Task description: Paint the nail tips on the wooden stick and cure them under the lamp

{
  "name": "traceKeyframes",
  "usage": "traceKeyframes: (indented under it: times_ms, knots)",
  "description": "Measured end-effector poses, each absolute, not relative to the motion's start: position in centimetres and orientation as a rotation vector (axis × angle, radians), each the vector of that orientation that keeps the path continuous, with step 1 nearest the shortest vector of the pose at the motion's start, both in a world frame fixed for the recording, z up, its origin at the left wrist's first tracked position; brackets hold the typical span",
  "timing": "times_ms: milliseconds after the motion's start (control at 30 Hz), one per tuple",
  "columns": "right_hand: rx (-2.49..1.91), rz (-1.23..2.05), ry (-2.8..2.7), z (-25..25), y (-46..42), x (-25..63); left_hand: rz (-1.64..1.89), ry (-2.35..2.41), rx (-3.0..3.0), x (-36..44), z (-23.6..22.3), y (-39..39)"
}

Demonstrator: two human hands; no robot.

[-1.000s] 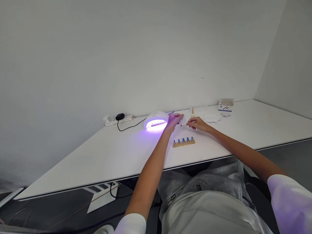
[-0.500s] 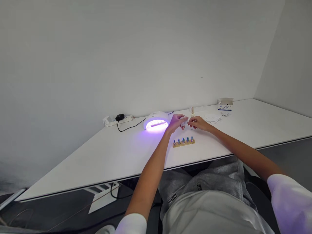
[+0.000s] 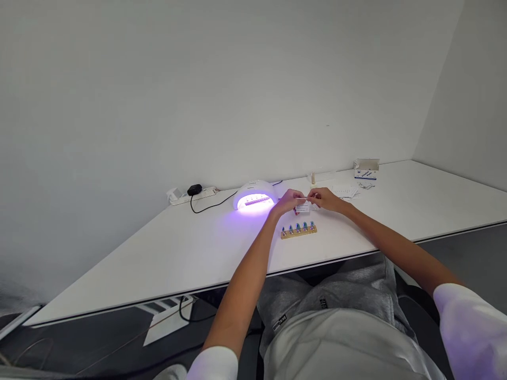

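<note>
My left hand [image 3: 290, 201] is closed, its fingers pinching the upper edge of a small white printed packet [image 3: 302, 207]. At the packet's upper right corner, the thumb and fingertips of my right hand [image 3: 322, 199] are pinched together on the same edge. The packet hangs below the fingertips with lines of small print facing me; too small to read. Just in front of the hands, a wooden stand [image 3: 299, 233] bears a row of several shiny blue-green nail tips [image 3: 298, 227]. Left of my left hand, a white nail lamp [image 3: 254, 187] glows violet.
An alcohol pads box [image 3: 365, 170] stands open at the back right, with torn scraps [image 3: 366, 186] before it. Printed sheets [image 3: 344, 192] lie right of a holder with wooden sticks [image 3: 312, 179]. A power strip [image 3: 204, 195] with a black adapter [image 3: 194, 190] sits at the back left.
The packet has turned and now hangs lower, its printed face toward me. My left hand has shifted slightly down and my right fingertips have moved left against the packet's top edge.
</note>
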State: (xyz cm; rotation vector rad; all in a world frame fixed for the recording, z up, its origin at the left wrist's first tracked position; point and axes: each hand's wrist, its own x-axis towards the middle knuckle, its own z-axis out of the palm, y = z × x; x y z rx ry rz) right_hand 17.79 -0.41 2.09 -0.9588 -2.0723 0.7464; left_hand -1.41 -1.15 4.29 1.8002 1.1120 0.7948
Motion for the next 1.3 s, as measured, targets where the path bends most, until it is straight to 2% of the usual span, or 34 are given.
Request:
traceKeyframes:
  times_ms: [367,567,767,1000,1300]
  knots:
    - [-0.856,0.999,-2.082,2.5,-0.4,18.2,0.940,1.027,1.910,-0.8,3.6,-1.0]
    - [-0.713,1.215,-1.811,2.5,-0.9,17.3,1.074,0.985,1.655,-0.5,4.3,-1.4]
    - [-0.774,1.048,-1.772,2.5,-1.8,16.1,1.052,1.024,1.440,-0.3,4.1,-1.1]
    - [-0.833,0.552,-1.949,2.3,-1.8,16.0,1.121,1.170,1.483,-0.2,4.4,-1.1]
    - [-0.932,0.687,-2.007,1.9,-0.9,16.8,1.129,1.300,1.883,0.1,4.3,-1.5]
